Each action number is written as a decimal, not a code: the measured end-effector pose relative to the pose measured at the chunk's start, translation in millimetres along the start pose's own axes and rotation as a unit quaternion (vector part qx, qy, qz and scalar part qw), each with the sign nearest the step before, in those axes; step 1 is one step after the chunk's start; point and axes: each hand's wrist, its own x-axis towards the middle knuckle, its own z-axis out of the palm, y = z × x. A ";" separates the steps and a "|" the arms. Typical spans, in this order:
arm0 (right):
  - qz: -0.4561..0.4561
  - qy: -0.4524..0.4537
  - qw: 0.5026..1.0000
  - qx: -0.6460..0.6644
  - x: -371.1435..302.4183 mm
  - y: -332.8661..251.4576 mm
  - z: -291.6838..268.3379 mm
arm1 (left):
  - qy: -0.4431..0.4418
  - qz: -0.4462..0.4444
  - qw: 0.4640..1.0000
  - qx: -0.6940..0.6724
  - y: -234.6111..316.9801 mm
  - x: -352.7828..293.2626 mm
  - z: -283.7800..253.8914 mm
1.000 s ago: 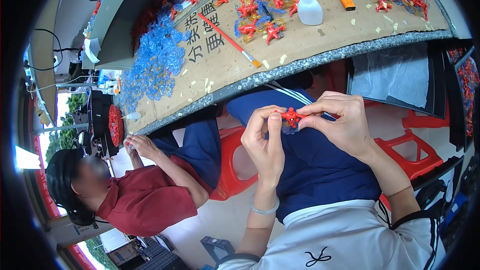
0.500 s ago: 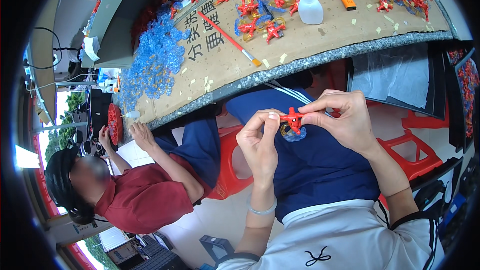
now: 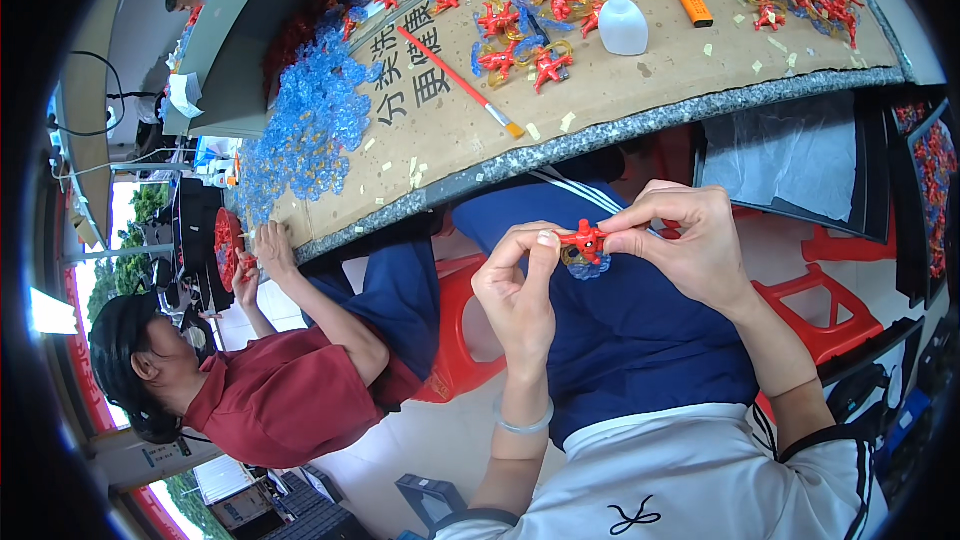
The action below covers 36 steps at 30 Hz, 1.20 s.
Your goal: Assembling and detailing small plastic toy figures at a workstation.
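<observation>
I watch the red figure held up in front of the dark blue trousers, below the desk edge and well apart from it. It is glossy and looks like moulded plastic, with stubby limbs spread out from a small body. My left hand pinches one limb between thumb and index finger; my right hand grips the opposite side the same way, its fingertips partly covering the figure. Its longest span runs crosswise, from hand to hand, and a rounded red knob points up toward the desk. Just under it hangs a translucent blue piece with a wavy, scalloped rim; I cannot tell how the two join.

The desk wears a matt brown cardboard cover over a speckled, stone-like edge. On it I see a glassy blue heap, a slim red-handled brush lying aslant, and a smooth white bottle standing upright.
</observation>
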 end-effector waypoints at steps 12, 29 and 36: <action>0.002 -0.017 0.999 0.028 0.5 1.1 0.2 | 0.013 0.042 0.999 -0.002 -2.5 0.6 0.0; 0.093 -0.056 0.978 0.178 0.9 7.6 -2.9 | -0.003 -0.006 0.996 -0.084 -0.2 1.3 0.5; 0.098 -0.059 0.978 0.177 2.3 6.3 -2.5 | -0.029 -0.023 0.991 -0.130 -4.3 3.4 -2.5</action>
